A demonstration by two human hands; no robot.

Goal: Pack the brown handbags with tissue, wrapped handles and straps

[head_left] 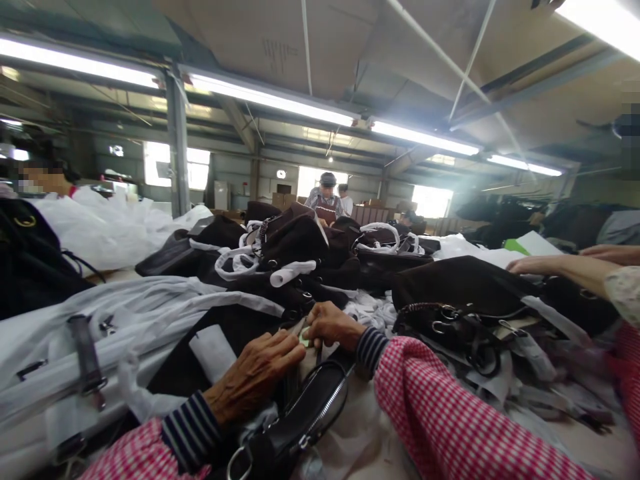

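A dark handbag (313, 403) with a silver zipper and metal rings lies directly before me. At its upper edge both hands meet. My left hand (255, 370) is closed, its fingers pressed together on the bag's edge. My right hand (333, 325) pinches beside the left fingertips, at a small pale green piece (305, 337) whose kind I cannot make out. The fingers partly hide this spot. Left of my hands rests a black bag panel (185, 360) with a white paper piece (214, 352) on it.
Dark bags (295, 237) with white-wrapped handles are piled ahead. Long white-wrapped straps (125, 327) lie at left, near a white plastic heap (100, 223). At right, a co-worker's arm (560, 265) reaches over another dark bag (460, 287). Another person (326, 200) stands beyond the pile.
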